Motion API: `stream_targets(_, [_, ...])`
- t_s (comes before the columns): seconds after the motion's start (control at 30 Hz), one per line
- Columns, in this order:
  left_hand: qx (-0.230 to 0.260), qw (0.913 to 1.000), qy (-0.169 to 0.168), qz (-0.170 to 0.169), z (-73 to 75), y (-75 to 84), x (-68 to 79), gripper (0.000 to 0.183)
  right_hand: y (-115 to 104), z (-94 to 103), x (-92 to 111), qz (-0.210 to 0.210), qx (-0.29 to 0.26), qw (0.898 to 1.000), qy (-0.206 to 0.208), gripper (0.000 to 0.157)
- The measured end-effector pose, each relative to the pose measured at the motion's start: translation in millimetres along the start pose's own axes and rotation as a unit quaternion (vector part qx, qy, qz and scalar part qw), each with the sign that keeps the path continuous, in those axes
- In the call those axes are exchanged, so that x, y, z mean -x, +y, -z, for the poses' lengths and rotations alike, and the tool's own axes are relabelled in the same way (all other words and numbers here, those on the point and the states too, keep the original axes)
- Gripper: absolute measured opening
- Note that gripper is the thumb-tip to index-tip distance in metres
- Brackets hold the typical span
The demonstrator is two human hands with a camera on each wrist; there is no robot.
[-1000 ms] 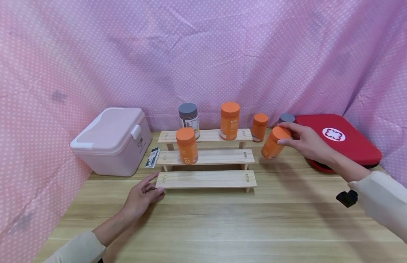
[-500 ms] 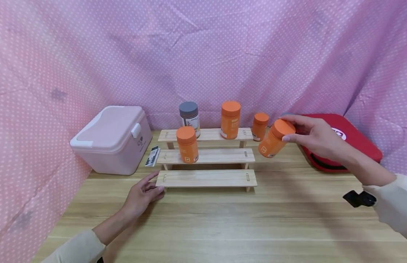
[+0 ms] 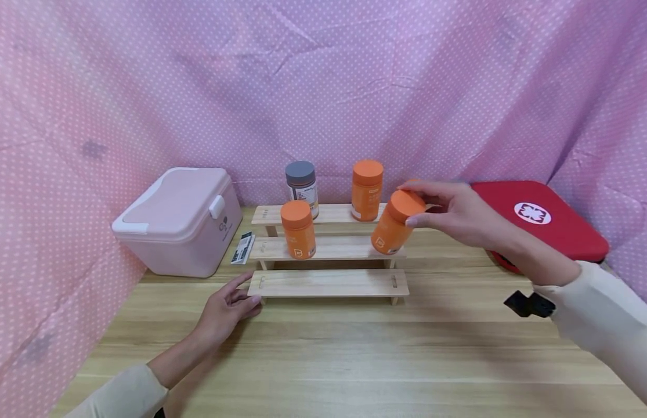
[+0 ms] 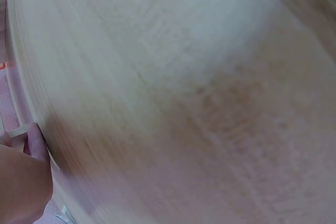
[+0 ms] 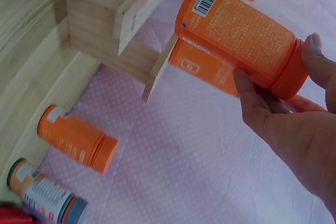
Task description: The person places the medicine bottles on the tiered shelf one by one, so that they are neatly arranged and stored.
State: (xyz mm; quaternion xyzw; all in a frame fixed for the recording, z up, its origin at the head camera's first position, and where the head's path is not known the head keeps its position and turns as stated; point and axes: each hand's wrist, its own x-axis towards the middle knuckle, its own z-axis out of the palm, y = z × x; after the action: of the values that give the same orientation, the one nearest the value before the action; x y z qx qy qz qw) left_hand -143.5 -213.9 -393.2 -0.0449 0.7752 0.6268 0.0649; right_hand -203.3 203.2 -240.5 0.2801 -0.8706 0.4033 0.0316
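Observation:
In the head view my right hand [image 3: 454, 212] grips the orange lid of an orange pill bottle [image 3: 390, 230]. The bottle leans slightly over the right end of the rack's middle step; whether its base touches the wood I cannot tell. At the front left corner of the three-step wooden display rack [image 3: 328, 283], my left hand [image 3: 224, 307] holds the lowest step's end between thumb and fingers. On the middle step's left stands another orange bottle [image 3: 298, 231]. The top step bears a grey-lidded bottle [image 3: 302, 188] and a large orange bottle [image 3: 367, 191].
A smaller orange bottle [image 5: 76, 137] and a grey-lidded bottle [image 5: 46, 195] stand right of the rack, mostly hidden behind my right hand in the head view. A red first-aid case [image 3: 568, 232] lies at right. A pink lidded box [image 3: 179, 223] and a card [image 3: 243, 248] are at left.
My right hand has carried the orange bottle leftward, from beside the rack to over the right end of the middle step. My left hand stays at the rack's corner.

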Motion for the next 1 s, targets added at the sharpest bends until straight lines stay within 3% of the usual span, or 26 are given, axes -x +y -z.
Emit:
stream_targets(0.17, [-0.002,1.0000,0.001,0.000,-0.4,0.4,-0.2,0.062,1,-17.0,-12,0.024,-0.016,0.999,-0.025,0.049])
stream_targets(0.4, [0.002,1.0000,0.004,0.000,-0.4,0.0,-0.8,0.062,4,-33.2,-23,-0.031,0.010,0.999,-0.025,0.055])
stream_targets(0.73, [-0.003,1.0000,0.003,0.001,0.1,-0.1,-0.3,0.062,4,-40.0,-30,-0.065,0.026,0.997,-0.022,0.059])
stream_targets(1.0, [-0.004,1.0000,0.002,0.006,0.2,-1.4,-0.8,0.063,4,-42.8,-32,-0.064,0.029,0.997,-0.015,0.060])
